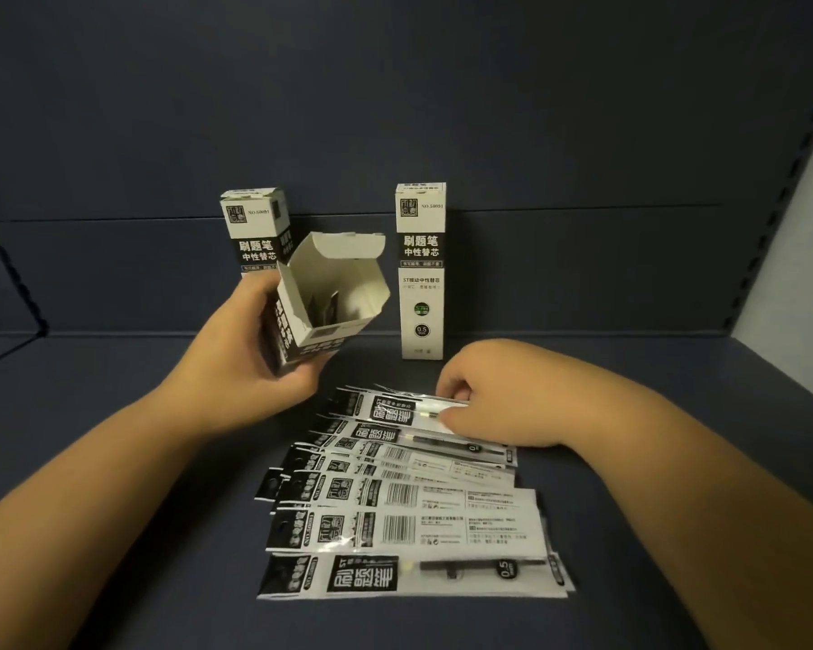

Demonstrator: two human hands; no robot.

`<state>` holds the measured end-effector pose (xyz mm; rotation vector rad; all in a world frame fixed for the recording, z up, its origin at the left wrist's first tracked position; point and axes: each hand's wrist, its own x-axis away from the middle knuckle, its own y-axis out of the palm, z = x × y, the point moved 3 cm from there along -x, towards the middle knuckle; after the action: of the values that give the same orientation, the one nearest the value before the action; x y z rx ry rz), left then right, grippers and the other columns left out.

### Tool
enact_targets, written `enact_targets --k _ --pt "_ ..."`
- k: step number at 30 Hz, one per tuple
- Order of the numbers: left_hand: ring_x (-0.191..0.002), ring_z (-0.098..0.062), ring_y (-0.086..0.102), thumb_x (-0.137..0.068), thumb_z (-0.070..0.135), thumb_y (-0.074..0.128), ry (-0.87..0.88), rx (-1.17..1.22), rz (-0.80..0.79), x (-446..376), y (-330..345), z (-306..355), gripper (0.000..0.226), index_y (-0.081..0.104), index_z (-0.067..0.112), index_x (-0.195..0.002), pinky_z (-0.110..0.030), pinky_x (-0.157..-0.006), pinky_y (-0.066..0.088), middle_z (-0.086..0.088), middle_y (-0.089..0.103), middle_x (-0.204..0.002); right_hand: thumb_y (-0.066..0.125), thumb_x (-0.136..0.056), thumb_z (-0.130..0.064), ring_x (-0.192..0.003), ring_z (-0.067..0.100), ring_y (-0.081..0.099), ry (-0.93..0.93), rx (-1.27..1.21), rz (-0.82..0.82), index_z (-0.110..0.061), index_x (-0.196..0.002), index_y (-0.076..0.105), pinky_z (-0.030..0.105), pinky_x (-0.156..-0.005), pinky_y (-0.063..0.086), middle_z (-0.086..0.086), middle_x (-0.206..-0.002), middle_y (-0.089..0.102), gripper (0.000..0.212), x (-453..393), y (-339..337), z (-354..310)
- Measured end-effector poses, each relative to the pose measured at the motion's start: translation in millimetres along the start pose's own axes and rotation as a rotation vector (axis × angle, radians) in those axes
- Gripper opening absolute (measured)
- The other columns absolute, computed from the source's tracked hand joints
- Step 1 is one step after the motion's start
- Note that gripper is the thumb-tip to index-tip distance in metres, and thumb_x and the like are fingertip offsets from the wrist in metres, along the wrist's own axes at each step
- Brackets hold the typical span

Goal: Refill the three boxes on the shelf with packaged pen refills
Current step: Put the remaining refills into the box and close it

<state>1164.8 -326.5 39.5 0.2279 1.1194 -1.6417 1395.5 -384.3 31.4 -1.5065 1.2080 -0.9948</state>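
My left hand (250, 354) grips an open white-and-black box (322, 297), tilted with its mouth toward me and its lid flap up; something dark shows inside. Two more boxes stand upright at the shelf's back: one (254, 229) behind my left hand, another (421, 269) to the right, closed. Several flat packaged pen refills (409, 504) lie fanned out on the shelf in front of me. My right hand (494, 396) pinches the farthest packet (395, 408) at its right end.
The dark blue shelf floor (630, 555) extends around the packets. A dark back panel (536, 255) rises behind the boxes. A perforated upright (780, 194) and pale wall bound the right side.
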Motion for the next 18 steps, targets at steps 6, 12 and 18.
enact_targets --k 6,12,18 --pt "-0.102 0.013 0.059 -0.067 0.028 0.077 0.012 -0.024 -0.004 -0.8 0.5 2.0 0.061 0.044 0.045 -0.116 -0.004 -0.080 0.046 0.040 0.057 -0.108 0.057 -0.092 -0.027 -0.080 0.017 0.066 0.030 0.050 0.063 -0.025 -0.092 0.073 0.042 -0.073 0.060 -0.001 -0.090 0.070 0.016 1.9 -2.4 -2.2" --pt "-0.107 0.000 0.062 -0.070 0.041 0.072 0.042 -0.017 -0.015 2.2 -2.9 -2.3 0.059 0.048 0.037 -0.125 -0.013 -0.085 0.051 0.015 0.062 -0.116 0.056 -0.091 -0.021 -0.067 0.009 0.060 0.042 -0.032 0.141 -0.028 -0.090 0.072 0.023 -0.051 0.043 -0.010 -0.078 0.063 0.017 3.8 -8.8 -5.5" --pt "-0.106 0.004 0.061 -0.070 0.044 0.071 0.045 -0.006 0.006 3.9 -4.0 0.3 0.054 0.047 0.048 -0.118 -0.010 -0.084 0.050 0.025 0.061 -0.115 0.064 -0.095 -0.030 -0.071 0.006 0.062 0.014 -0.173 0.232 -0.031 -0.092 0.074 0.023 -0.055 0.046 -0.013 -0.082 0.068 0.011 6.1 -19.8 -2.9"
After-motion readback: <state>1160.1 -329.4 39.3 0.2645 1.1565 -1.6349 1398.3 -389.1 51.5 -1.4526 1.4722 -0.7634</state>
